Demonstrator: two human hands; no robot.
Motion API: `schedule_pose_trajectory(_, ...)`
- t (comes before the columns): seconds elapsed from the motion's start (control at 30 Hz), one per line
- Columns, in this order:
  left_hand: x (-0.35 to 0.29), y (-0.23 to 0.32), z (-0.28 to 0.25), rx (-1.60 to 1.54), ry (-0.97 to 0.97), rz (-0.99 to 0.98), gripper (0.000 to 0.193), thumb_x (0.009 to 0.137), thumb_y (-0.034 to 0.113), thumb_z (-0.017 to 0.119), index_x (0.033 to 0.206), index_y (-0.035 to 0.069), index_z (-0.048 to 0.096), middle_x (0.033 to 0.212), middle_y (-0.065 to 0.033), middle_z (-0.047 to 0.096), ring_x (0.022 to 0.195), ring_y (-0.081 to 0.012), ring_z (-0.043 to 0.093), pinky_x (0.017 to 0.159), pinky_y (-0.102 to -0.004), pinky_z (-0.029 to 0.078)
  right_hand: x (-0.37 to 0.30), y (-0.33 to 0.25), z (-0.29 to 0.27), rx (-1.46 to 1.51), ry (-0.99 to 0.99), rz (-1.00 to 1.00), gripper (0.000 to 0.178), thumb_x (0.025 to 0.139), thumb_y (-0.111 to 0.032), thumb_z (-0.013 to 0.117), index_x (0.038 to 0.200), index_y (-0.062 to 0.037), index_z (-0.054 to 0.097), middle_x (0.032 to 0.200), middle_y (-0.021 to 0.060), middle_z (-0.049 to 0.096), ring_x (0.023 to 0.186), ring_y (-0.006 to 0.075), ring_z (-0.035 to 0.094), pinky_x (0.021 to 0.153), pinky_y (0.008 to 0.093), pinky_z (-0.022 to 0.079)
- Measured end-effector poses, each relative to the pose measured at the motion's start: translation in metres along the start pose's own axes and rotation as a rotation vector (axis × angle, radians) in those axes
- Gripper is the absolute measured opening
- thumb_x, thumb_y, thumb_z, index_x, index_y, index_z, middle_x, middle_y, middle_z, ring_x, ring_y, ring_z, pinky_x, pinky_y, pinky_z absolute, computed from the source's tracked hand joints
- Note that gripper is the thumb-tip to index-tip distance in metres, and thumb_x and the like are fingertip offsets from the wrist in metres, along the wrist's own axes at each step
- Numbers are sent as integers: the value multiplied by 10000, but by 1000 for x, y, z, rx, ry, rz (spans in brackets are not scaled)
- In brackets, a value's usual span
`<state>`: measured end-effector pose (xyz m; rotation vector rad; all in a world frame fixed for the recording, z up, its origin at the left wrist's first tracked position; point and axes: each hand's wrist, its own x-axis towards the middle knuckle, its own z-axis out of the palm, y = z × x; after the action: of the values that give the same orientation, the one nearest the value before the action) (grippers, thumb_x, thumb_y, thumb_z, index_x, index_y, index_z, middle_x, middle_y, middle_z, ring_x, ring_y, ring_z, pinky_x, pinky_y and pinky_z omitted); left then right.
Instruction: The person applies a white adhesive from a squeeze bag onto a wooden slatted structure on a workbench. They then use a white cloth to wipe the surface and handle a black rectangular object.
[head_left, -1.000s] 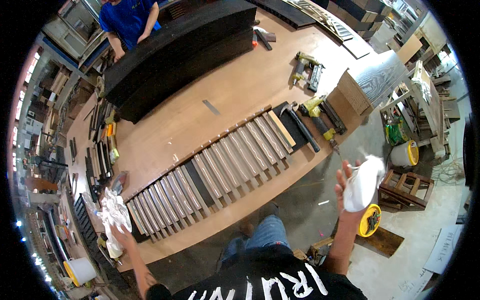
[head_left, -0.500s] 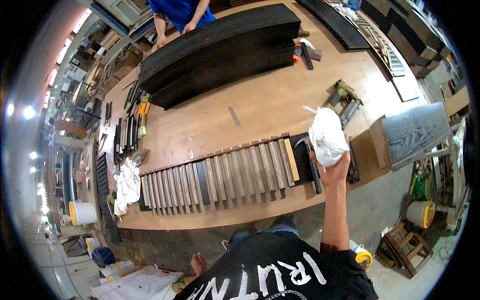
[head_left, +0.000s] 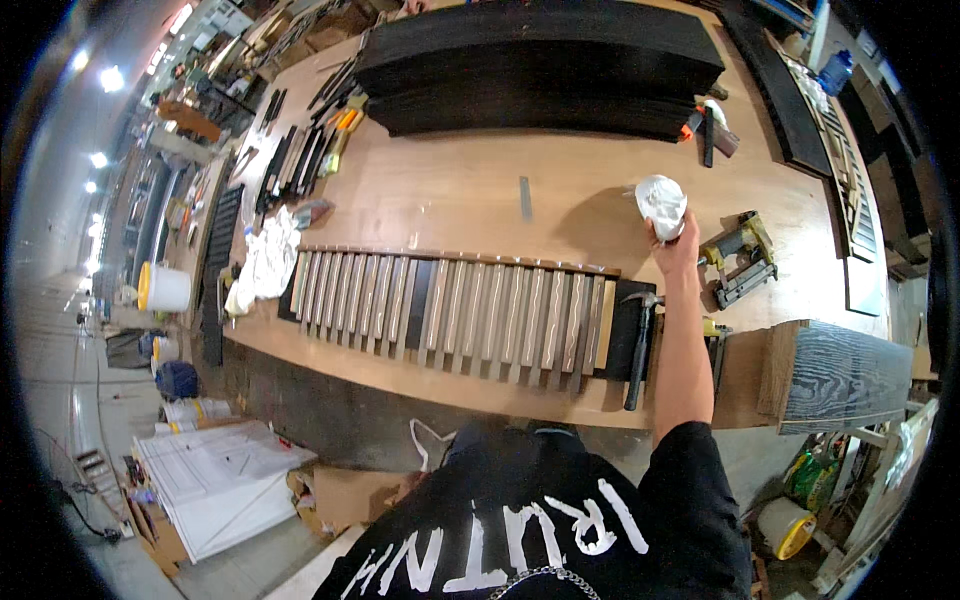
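My right hand (head_left: 675, 246) is closed around a rounded white plastic bag (head_left: 660, 203), held over the right part of the wooden table (head_left: 450, 200). My left hand is out of sight. Nearer to me lies a panel of grey-brown slats (head_left: 455, 310), set side by side, several with wavy pale lines of glue along them. A claw hammer (head_left: 641, 350) rests at the panel's right end, beside my forearm. Just right of my hand a nail gun (head_left: 742, 258) lies on its side.
A long black stack of boards (head_left: 540, 75) fills the table's far side. Dark strips (head_left: 295, 160) and a crumpled white cloth (head_left: 268, 255) are at the left. A wood-grained block (head_left: 845, 377) stands at the right corner. A thin metal strip (head_left: 525, 198) lies mid-table.
My right hand has carried the white bag farther across the table, away from the slats. My left hand has left the view. The view has shifted, and the co-worker beyond the stack is mostly gone from it.
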<state>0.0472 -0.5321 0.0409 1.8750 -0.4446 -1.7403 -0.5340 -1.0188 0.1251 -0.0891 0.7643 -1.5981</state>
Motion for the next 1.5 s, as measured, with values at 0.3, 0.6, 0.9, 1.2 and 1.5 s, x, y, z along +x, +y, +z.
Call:
schedule_pose_trajectory(0.3,-25,-7,16,-59,117,-2,240,885,264,560,831,31,548,685,-38,539,588,-119,493,534,-275,397,-66,3,-18,-426,98,-63,410,947,-208,433,1260,52,375,1235,177,444,1178,302,433,861,406,526)
schedule_pose_trajectory(0.6,7,1,19,-110,130,28,270,866,269,594,877,0,568,713,-54,562,610,-115,504,549,-258,402,-145,27,16,-702,283,-216,301,941,-183,469,1134,45,511,1042,158,598,906,220,614,763,305,519)
schedule_pose_trajectory(0.9,5,80,61,-62,199,125,267,845,251,629,855,-13,594,633,-42,556,541,-108,488,493,-240,367,-191,53,20,-1045,153,-275,213,935,-136,497,1044,32,571,842,80,617,717,111,568,647,250,484)
schedule_pose_trajectory(1.2,0,45,28,3,171,37,324,845,335,614,775,19,602,650,-12,532,554,-95,444,491,-235,322,-233,44,-10,-1231,285,-267,210,917,-151,536,982,38,600,737,56,622,648,93,559,607,252,472)
schedule_pose_trajectory(1.5,-19,70,45,149,88,128,315,842,323,618,814,9,600,651,-17,538,555,-91,465,499,-235,347,-273,62,-23,-1409,312,-195,283,886,-229,593,732,6,552,571,51,567,520,96,510,505,273,413)
